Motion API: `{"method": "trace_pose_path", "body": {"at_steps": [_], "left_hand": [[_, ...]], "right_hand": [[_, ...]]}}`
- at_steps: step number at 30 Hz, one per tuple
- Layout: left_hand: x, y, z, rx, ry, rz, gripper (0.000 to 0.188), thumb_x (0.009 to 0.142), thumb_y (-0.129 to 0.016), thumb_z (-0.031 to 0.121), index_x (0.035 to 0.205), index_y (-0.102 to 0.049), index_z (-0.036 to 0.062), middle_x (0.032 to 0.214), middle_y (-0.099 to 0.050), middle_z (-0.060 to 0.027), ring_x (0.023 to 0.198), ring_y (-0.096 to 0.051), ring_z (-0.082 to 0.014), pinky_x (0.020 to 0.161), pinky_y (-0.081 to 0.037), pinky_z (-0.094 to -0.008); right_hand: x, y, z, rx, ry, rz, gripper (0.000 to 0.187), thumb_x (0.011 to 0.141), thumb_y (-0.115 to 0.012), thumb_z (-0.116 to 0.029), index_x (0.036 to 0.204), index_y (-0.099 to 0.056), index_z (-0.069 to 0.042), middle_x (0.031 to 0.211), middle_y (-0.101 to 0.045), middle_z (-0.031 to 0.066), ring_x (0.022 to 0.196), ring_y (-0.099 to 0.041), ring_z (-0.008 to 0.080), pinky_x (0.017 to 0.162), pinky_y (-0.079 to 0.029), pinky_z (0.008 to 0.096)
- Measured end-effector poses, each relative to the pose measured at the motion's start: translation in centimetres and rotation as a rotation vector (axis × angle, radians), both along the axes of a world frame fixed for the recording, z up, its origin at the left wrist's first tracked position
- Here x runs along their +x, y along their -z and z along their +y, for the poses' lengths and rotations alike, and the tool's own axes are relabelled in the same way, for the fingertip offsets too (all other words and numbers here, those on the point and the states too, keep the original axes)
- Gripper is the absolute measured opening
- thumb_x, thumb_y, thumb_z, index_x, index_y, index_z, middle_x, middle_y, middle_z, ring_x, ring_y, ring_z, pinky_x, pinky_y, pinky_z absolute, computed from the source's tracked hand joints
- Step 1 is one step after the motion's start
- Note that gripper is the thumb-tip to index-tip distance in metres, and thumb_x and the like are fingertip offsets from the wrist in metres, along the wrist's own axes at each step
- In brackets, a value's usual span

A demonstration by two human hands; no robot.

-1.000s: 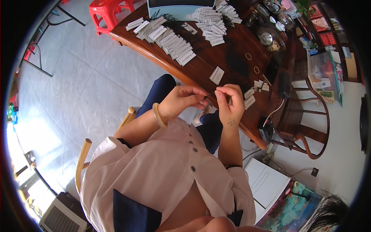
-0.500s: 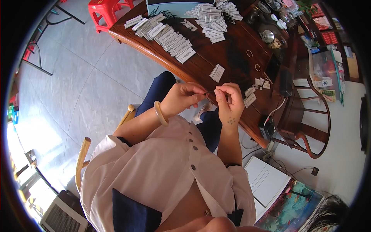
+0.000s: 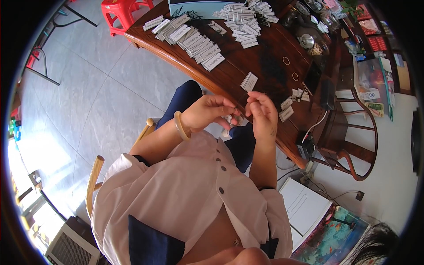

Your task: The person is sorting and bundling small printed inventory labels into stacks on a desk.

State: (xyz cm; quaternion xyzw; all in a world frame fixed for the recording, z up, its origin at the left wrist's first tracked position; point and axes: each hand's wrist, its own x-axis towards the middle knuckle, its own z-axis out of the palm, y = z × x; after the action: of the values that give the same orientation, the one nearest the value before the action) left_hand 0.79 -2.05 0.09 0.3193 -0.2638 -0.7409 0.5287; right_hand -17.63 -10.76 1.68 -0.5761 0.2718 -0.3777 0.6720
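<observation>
Away from the left fingertips, the right hand [image 3: 263, 115] has drawn back and turned since half a second ago, leaving a gap between the two hands. The left hand [image 3: 210, 112] keeps thumb and forefinger pinched nearly together, with a small dark piece [image 3: 237, 108] at their tips, just off the bench's near edge. The right grip is loosely curled; whether it has hold of anything, I cannot tell.

Dark, polished wood forms the bench [image 3: 229, 73]. A small stack of white tags [image 3: 249, 81] lies beyond the hands, with a long overlapping row of tags [image 3: 192, 42] farther left and another heap of tags [image 3: 244, 28] near a light blue box [image 3: 205, 9]. Two thin rings [image 3: 286, 61] lie to the right. Grey tiles cover the floor [image 3: 88, 92]; a red stool [image 3: 118, 17] stands past the bench's left end, a dark wooden chair [image 3: 360, 151] at the right.
</observation>
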Motion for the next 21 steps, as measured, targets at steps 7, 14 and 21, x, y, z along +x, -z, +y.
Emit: {"method": "trace_pose_path", "body": {"at_steps": [7,14,21], "left_hand": [[0.1,-0.1,0.2,-0.015,0.011,-0.105,0.015,0.095,-0.057,0.009,0.104,-0.063,-0.0022,0.097,-0.066,-0.0096,0.080,-0.066,-0.0148,0.067,-0.058,-0.0270],[0.0,-0.3,0.2,-0.024,0.003,-0.192,0.014,0.095,-0.057,0.010,0.100,-0.064,-0.0007,0.087,-0.067,-0.0069,0.073,-0.065,-0.0114,0.064,-0.053,-0.0225],[0.0,-0.6,0.5,-0.056,0.029,-0.196,0.013,0.095,-0.058,0.010,0.097,-0.065,0.0000,0.087,-0.067,-0.0058,0.070,-0.063,-0.0092,0.061,-0.051,-0.0212]], "right_hand": [[0.4,0.3,0.2,-0.003,-0.163,0.079,0.028,0.085,-0.067,0.000,0.112,-0.060,0.003,0.107,-0.059,0.0064,0.081,-0.058,0.0107,0.073,-0.050,0.0249],[0.4,0.2,0.0,-0.256,-0.190,0.181,0.019,0.079,-0.073,0.001,0.097,-0.069,0.000,0.102,-0.061,0.0064,0.084,-0.061,0.0113,0.071,-0.051,0.0244],[0.2,-1.3,0.1,-0.505,-0.178,0.300,0.014,0.078,-0.072,0.000,0.091,-0.067,-0.001,0.090,-0.062,0.0082,0.076,-0.062,0.0145,0.066,-0.049,0.0247]]}}
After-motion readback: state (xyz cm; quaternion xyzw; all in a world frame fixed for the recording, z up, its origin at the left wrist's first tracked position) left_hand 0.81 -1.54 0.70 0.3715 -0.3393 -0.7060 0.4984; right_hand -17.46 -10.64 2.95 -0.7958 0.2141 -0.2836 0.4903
